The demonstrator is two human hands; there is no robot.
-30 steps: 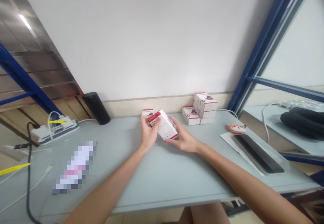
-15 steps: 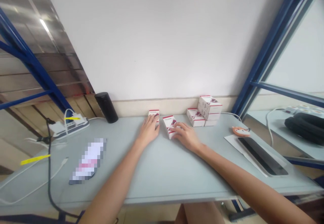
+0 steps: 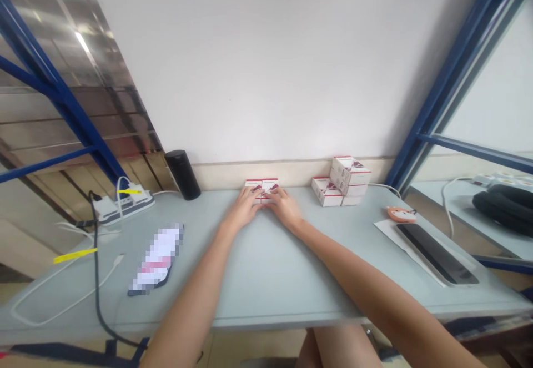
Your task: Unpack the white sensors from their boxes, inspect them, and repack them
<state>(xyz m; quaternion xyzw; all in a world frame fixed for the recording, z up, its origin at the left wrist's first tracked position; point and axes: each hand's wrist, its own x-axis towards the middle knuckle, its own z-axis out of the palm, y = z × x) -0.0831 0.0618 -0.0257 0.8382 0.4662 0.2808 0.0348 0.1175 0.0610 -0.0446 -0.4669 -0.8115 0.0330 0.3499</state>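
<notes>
Two small white boxes with red bands point(image 3: 262, 184) lie side by side against the far wall edge of the grey table point(image 3: 266, 268). My left hand point(image 3: 244, 208) rests on the left box, fingers stretched forward and flat. My right hand point(image 3: 284, 207) lies on the right box in the same way, fingertips touching its near side. Neither hand lifts a box. The boxes' near halves are hidden under my fingers.
A stack of like boxes point(image 3: 343, 181) stands to the right. A black cylinder point(image 3: 182, 174) and a power strip point(image 3: 123, 203) with cables sit at left, a blurred flat item point(image 3: 157, 257) nearer. A dark tablet point(image 3: 436, 253) and a small orange figure point(image 3: 401, 213) lie at right.
The box held in both hands a second ago was set down and slid back beside the box at the wall. Both hands moved forward with it.
</notes>
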